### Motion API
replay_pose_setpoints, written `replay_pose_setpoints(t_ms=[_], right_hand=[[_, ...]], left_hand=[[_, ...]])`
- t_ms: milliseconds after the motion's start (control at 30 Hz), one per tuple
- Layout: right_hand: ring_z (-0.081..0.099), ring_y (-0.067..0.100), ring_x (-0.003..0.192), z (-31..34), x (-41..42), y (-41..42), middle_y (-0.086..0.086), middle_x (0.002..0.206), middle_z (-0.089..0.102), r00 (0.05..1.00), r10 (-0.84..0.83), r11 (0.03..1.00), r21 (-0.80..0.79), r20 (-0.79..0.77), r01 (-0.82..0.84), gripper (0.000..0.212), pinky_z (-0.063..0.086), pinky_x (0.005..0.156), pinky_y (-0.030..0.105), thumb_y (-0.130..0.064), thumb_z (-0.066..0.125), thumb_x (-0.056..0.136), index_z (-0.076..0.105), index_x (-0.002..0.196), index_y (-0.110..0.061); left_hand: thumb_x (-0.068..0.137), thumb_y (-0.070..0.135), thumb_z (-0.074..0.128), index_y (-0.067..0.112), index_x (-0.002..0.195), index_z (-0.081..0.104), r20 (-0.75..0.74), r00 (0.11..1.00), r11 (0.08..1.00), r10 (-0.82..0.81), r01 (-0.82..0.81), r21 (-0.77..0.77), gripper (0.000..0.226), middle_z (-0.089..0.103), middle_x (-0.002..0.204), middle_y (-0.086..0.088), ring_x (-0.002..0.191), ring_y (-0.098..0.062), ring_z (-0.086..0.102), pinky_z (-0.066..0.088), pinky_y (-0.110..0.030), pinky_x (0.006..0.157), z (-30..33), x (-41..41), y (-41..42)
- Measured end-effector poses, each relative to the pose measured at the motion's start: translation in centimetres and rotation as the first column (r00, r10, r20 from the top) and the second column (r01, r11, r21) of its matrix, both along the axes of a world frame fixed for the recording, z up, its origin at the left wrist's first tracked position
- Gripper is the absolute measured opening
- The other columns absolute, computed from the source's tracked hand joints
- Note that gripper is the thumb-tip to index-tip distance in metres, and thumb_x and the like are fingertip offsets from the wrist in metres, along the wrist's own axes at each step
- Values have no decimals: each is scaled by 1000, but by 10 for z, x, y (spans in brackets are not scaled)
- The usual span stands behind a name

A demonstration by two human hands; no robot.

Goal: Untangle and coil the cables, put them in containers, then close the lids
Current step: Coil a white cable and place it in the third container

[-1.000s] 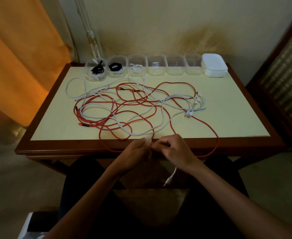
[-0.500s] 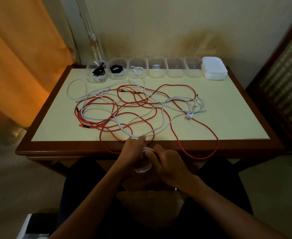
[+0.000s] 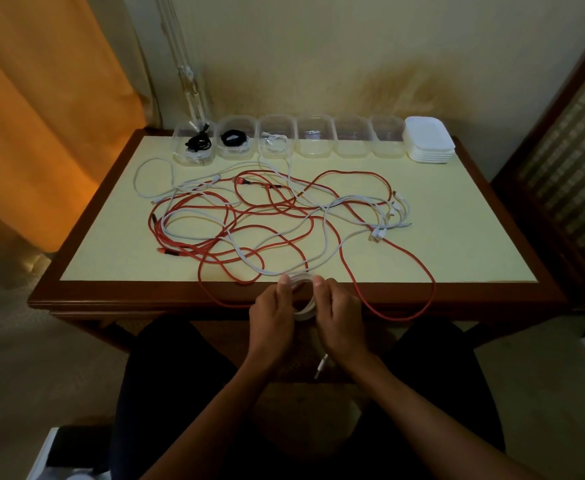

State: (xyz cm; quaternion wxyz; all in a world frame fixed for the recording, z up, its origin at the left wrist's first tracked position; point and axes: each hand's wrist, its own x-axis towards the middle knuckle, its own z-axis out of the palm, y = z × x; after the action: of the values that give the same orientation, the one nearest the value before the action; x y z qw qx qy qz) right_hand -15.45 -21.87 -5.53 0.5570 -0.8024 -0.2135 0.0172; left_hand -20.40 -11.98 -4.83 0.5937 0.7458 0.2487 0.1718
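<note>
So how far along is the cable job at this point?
Early. Three of the six containers at the back hold coiled cables; three look empty, and the lids are stacked unused. The left hand and right hand hold a white cable coil mid-wind. Red cables and other white ones remain tangled on the table.

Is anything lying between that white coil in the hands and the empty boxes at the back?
Yes. The tangle of red and white cables covers the table between the white coil and the empty containers. Nothing stands tall there.
</note>
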Motion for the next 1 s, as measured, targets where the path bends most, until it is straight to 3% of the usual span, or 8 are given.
replay_pose_setpoints(t_ms=[133,233,300,467,667,800,900,1000], right_hand=[[67,-1,76,-6,5,-14,-8,81,67,984,165,983,-66,-61,-169,27,52,63,18,-32,45,102,64,101,-13],[67,2,88,-8,14,-26,-5,95,71,971,240,959,-158,21,-234,27,55,74,21,-33,47,103,64,113,-15],[63,2,97,-8,19,-31,-5,105,69,957,280,939,-230,77,-256,23,51,83,18,-26,51,103,67,117,-18],[61,7,90,4,25,-28,-1,100,68,934,356,832,-450,-17,-325,18,43,76,9,-20,69,91,75,108,-17],[74,15,81,19,26,-28,5,85,77,807,332,918,-29,-489,-395,12,58,78,25,-8,68,89,79,92,-12],[69,32,104,17,24,-28,19,108,72,573,379,925,280,-727,-257,26,56,90,41,-10,50,100,73,110,-4],[64,35,114,14,25,-30,20,119,67,483,451,892,391,-751,-224,37,51,99,51,-28,49,102,65,122,-2],[61,32,121,2,25,-26,16,127,64,472,455,890,397,-755,-223,44,45,105,57,-19,61,97,52,136,-4]], left_hand=[[104,31,36,27,84,57,-31,989,944,-142,145,295,30,64,74,8,67,-1,64,50,-15,58,-5,-4,21],[104,39,32,14,95,63,-109,938,760,-328,331,559,41,66,80,3,74,-9,65,52,-25,68,-16,-7,43],[100,42,27,5,96,64,-218,895,685,-389,439,581,53,65,77,-4,75,-22,63,50,-34,71,-13,-5,48],[103,53,26,10,90,65,-97,828,682,-552,516,518,59,63,73,1,63,-12,60,50,-37,61,-16,-7,44],[103,50,26,14,82,60,-69,844,721,-531,493,487,54,59,68,0,57,-15,57,47,-40,58,-12,-2,39],[102,49,26,12,81,58,-49,865,705,-499,438,558,53,56,65,2,55,-14,54,46,-33,56,-16,-1,43],[99,57,20,14,82,58,-123,873,672,-472,446,591,60,57,65,4,55,-13,54,47,-32,55,-21,1,48],[99,56,20,14,86,58,-182,854,595,-487,477,647,57,58,70,4,57,-11,54,48,-35,57,-27,3,51]])
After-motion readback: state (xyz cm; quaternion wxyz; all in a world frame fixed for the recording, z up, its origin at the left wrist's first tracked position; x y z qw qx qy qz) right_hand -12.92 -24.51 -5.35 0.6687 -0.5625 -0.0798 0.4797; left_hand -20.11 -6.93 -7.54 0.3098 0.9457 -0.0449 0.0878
